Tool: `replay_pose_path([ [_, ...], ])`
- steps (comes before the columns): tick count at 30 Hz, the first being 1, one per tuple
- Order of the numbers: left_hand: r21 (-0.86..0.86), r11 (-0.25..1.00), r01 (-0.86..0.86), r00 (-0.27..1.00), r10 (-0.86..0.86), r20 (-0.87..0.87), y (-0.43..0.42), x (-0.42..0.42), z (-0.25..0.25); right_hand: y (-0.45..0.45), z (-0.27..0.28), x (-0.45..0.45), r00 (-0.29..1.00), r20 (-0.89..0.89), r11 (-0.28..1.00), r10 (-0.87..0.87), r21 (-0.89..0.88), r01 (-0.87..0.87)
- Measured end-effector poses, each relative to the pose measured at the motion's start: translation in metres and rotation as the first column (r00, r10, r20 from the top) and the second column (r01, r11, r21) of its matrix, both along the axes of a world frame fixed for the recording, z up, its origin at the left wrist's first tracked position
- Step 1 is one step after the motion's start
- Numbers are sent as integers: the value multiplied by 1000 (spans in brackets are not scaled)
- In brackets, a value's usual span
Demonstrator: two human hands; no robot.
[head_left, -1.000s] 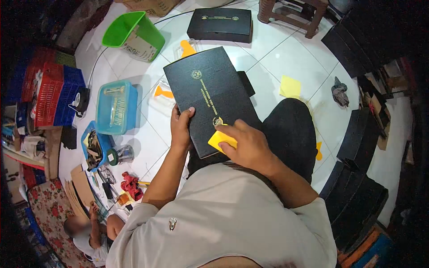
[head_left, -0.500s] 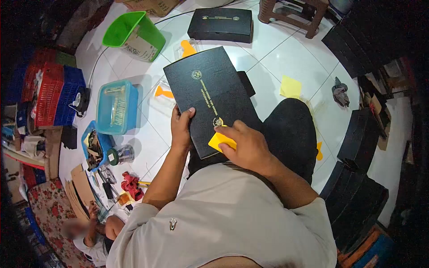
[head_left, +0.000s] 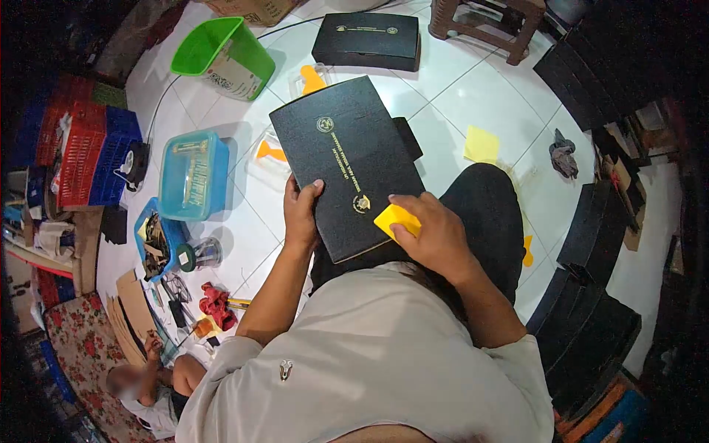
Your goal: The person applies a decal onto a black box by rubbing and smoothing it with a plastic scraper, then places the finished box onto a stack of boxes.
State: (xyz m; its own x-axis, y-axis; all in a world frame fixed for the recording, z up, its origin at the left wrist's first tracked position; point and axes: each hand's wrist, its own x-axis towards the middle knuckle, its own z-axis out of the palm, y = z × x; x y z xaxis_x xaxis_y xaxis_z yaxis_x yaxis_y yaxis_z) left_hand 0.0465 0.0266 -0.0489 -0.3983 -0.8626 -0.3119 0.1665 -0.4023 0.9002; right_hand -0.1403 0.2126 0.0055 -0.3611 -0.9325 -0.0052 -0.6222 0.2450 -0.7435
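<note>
A black box [head_left: 343, 148] with gold emblems and lettering rests at a slant over my lap. Along its left edge, my left hand [head_left: 301, 210] grips it, thumb on the lid and fingers underneath. Pinched in my right hand [head_left: 436, 236] is a flat yellow piece [head_left: 397, 219], its exact kind unclear. That hand is over the box's lower right edge, beside the lower gold emblem [head_left: 361, 204]. Whether the yellow piece touches the lid I cannot tell.
Around me on the tiles are another black box [head_left: 365, 43], a green bin [head_left: 225, 59], a blue tub [head_left: 193, 176], a yellow sheet [head_left: 481, 144] and a grey crumpled cloth [head_left: 563, 153]. A brown stool [head_left: 487, 26] stands ahead. Another person [head_left: 151, 391] sits at lower left.
My right hand has slid right with the yellow piece, off the lower emblem, which now shows fully. My left hand and the box have hardly moved.
</note>
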Motion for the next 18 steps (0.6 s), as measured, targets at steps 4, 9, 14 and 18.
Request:
replay_pose_path([
  [4,41,996,-79,997,78,7,14,-5,12,6,-6,-9,999,22,1000,-23,-17,24],
  [9,80,982,-171,985,173,-18,28,0,4,1,-8,-5,982,-20,982,-185,-28,185],
  [14,196,980,23,995,-2,-103,49,15,19,-8,-13,-5,978,-37,978,-207,-23,207],
  [18,273,958,92,996,-88,-30,59,18,27,-8,-11,-5,976,-57,977,-212,-6,212],
])
